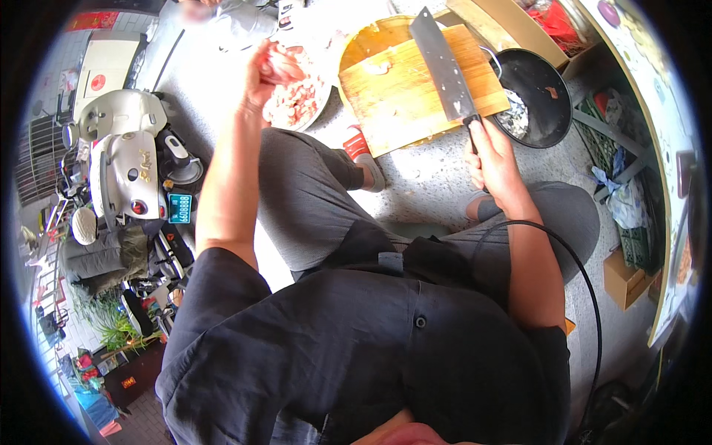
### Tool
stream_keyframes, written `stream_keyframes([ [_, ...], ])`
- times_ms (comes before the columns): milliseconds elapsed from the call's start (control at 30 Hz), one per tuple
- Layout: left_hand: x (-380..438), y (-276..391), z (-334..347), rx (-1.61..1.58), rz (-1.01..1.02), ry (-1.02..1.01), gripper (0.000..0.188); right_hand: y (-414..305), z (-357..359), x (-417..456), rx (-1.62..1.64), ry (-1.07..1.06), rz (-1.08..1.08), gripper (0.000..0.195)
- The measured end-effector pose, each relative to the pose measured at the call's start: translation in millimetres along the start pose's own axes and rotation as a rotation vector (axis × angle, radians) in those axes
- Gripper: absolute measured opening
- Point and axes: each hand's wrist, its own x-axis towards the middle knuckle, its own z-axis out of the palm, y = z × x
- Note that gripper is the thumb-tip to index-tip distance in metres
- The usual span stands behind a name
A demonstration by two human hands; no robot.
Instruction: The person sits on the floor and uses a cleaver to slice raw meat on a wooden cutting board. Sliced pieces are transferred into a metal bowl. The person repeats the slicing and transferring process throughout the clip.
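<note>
At the upper left, my left hand (pixel 256 83) grips a slab of raw meat (pixel 282 65) above a pale bowl (pixel 321 105). Small chunks of cut meat (pixel 295 103) fill much of that bowl. My right hand (pixel 492 158) is closed around the black handle of a cleaver (pixel 442 64). Its broad blade, flecked with bits, points up and away over a wooden cutting board (pixel 400 92). The board rests across a round yellow basin (pixel 356 47). A few meat scraps (pixel 381 68) cling to the board.
Right of the board sits a black wok (pixel 548 119) containing crumpled, shiny material (pixel 514 114). Cardboard boxes (pixel 534 33) and a table edge (pixel 664 289) line the right side. A scooter (pixel 125 175) stands left. Another person's leg (pixel 245 22) shows at the top. A black cable (pixel 592 295) curves past my right arm.
</note>
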Motion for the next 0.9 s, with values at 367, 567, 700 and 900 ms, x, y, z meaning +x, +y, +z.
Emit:
stream_keyframes([
  [367, 13.3, -2.6, -35.8, 0.504, 0.050, 0.358, 0.057, 1.5, -0.4, 12.3, -0.064, 0.006, 0.000, 0.034],
  [567, -31.7, -65.9, 74.6, 0.765, 0.153, -0.161, 0.037, -2.5, -8.8, 11.4, -0.087, 0.045, -0.083, 0.028],
  [700, -64.3, -107.1, 115.2, 1.063, 0.187, -0.314, 0.042, 22.3, -18.6, 27.1, -0.431, 0.207, -0.485, 0.030],
  [900, -67.5, -135.1, 112.4, 1.463, 0.767, -0.346, 0.039, 9.5, -11.8, 11.9, -0.970, 0.404, -0.307, 0.033],
])
